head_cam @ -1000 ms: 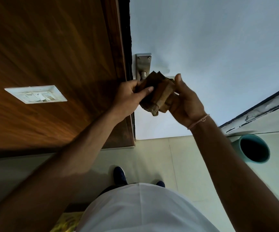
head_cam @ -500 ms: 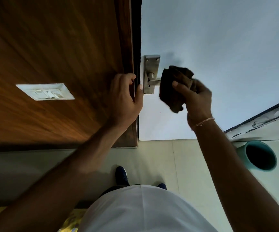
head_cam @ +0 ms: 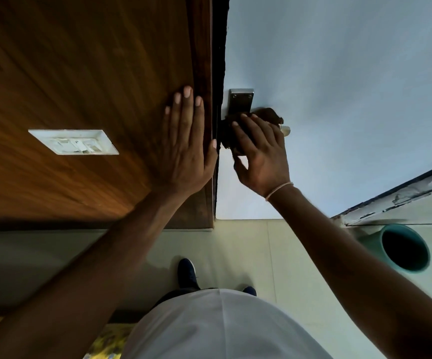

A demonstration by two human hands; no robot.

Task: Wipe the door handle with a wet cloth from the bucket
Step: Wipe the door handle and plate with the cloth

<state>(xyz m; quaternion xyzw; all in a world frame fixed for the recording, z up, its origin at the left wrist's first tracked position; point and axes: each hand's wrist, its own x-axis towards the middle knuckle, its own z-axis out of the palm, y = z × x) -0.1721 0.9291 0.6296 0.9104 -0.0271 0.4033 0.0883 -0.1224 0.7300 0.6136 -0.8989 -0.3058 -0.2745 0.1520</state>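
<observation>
A metal door handle (head_cam: 240,102) with a rectangular back plate sits on the pale blue door (head_cam: 339,86), near its left edge. My right hand (head_cam: 262,154) presses a dark brown cloth (head_cam: 268,115) over the lever, hiding most of it; only the lever's tip (head_cam: 286,130) shows. My left hand (head_cam: 185,141) lies flat with fingers spread on the wooden panel (head_cam: 80,73), just left of the door's edge. A teal bucket (head_cam: 405,248) stands on the floor at the lower right.
A white switch plate (head_cam: 73,142) is set in the wooden panel to the left. Pale floor tiles (head_cam: 235,250) lie below, with my dark shoes (head_cam: 186,273) on them. A worn white door frame (head_cam: 401,198) runs along the right.
My right hand slid the cloth left along the lever toward the back plate. My left hand left the door's edge and opened flat on the wooden panel. The view came closer.
</observation>
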